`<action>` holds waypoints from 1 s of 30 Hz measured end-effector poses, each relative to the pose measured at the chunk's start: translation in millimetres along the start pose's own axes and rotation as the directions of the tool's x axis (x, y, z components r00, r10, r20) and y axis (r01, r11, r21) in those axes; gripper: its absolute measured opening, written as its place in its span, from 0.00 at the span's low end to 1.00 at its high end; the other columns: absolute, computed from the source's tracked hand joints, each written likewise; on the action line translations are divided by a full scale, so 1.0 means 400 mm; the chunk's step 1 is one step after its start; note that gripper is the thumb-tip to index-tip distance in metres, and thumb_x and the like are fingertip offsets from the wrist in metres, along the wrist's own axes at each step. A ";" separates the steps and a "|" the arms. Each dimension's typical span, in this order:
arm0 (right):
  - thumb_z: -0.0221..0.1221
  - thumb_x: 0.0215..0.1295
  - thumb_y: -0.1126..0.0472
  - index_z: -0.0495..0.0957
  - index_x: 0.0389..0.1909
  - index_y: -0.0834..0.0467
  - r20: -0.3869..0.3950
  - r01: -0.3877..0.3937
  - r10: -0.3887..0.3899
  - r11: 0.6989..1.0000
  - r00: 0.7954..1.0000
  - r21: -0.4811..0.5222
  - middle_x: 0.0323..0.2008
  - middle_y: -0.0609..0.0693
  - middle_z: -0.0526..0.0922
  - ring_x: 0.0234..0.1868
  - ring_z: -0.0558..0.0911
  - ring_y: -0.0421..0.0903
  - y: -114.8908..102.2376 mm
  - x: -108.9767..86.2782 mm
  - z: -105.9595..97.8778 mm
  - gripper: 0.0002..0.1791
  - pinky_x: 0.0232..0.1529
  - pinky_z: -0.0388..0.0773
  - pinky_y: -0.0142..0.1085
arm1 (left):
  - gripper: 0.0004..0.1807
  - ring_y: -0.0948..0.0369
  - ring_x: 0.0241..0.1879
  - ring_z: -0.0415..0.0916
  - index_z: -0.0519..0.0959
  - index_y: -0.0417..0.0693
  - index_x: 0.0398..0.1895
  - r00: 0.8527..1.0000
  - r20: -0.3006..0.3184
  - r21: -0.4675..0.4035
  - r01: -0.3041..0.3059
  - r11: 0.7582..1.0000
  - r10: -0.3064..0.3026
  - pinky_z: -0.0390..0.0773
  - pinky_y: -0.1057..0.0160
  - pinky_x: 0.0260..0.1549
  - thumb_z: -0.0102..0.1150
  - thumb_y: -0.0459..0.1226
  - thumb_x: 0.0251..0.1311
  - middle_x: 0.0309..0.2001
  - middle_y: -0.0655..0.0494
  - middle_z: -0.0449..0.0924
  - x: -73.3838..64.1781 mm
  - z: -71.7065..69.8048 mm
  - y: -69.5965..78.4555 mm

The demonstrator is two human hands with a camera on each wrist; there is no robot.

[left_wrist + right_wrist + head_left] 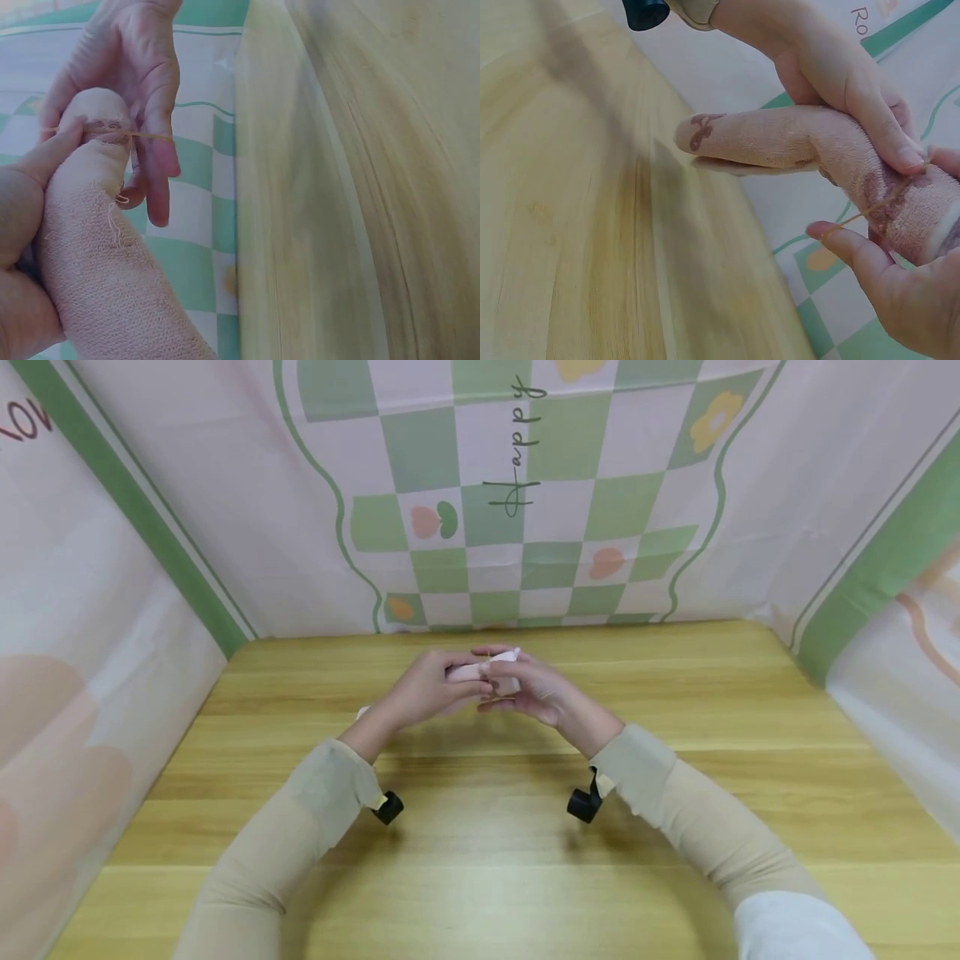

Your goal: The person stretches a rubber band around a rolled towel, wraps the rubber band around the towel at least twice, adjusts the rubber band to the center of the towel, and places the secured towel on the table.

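A pink, rolled towel (772,135) with brown-red marks is held off the table, bent near one end. My left hand (431,685) grips it, with the thumb pressing near the bend in the right wrist view. Around the narrowed end of the towel (97,161) runs a thin yellow-orange rubber band (154,137). My right hand (547,689) holds this band stretched out from the towel, its fingers spread about the end. In the right wrist view the rubber band (847,220) reaches the tip of a right-hand digit. Part of the band is hidden behind the towel.
The wooden table (487,860) spreads below both arms. Printed cloth with green checks (491,514) stands along the back, and more cloth walls the left and right sides. Small black cameras (585,806) hang under the cuffs.
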State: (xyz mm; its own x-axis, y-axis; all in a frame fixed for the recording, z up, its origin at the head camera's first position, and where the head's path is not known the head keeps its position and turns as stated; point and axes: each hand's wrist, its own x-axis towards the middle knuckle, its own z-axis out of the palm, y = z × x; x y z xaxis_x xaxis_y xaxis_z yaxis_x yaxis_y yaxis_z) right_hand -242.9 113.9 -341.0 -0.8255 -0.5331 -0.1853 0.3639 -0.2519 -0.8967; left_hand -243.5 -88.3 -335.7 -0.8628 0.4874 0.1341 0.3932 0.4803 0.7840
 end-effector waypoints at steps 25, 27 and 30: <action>0.45 0.81 0.49 0.72 0.58 0.70 0.004 0.027 -0.027 0.951 1.000 -0.308 0.35 0.51 0.85 0.30 0.82 0.41 -0.013 -0.004 -0.011 0.27 0.43 0.83 0.36 | 0.17 0.55 0.42 0.80 0.86 0.47 0.51 0.981 -0.072 -0.241 0.156 0.958 -0.178 0.80 0.58 0.42 0.64 0.48 0.70 0.43 0.53 0.86 -0.005 -0.013 -0.008; 0.41 0.82 0.44 0.73 0.53 0.70 -0.013 0.033 -0.039 0.949 0.999 -0.312 0.32 0.50 0.83 0.29 0.81 0.40 -0.014 -0.003 -0.011 0.30 0.43 0.83 0.35 | 0.17 0.56 0.40 0.80 0.86 0.46 0.50 0.982 -0.090 -0.221 0.141 0.965 -0.164 0.80 0.58 0.41 0.63 0.48 0.71 0.42 0.52 0.86 -0.003 -0.015 -0.006; 0.34 0.82 0.38 0.73 0.46 0.68 -0.050 0.045 -0.065 0.945 0.997 -0.323 0.28 0.49 0.79 0.28 0.79 0.40 -0.012 -0.003 -0.009 0.35 0.42 0.83 0.35 | 0.17 0.57 0.39 0.79 0.85 0.44 0.49 0.983 -0.108 -0.209 0.124 0.970 -0.149 0.79 0.60 0.39 0.62 0.48 0.72 0.41 0.52 0.85 -0.003 -0.017 -0.001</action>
State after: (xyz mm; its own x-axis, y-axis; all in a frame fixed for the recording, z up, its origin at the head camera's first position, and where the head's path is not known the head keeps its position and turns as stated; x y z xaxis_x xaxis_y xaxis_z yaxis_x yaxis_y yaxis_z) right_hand -245.3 118.8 -338.0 -0.8678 -0.4747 -0.1469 0.1674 -0.0008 -0.9859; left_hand -244.7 -94.1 -332.1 -0.9410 0.3285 0.0809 0.2081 0.3734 0.9040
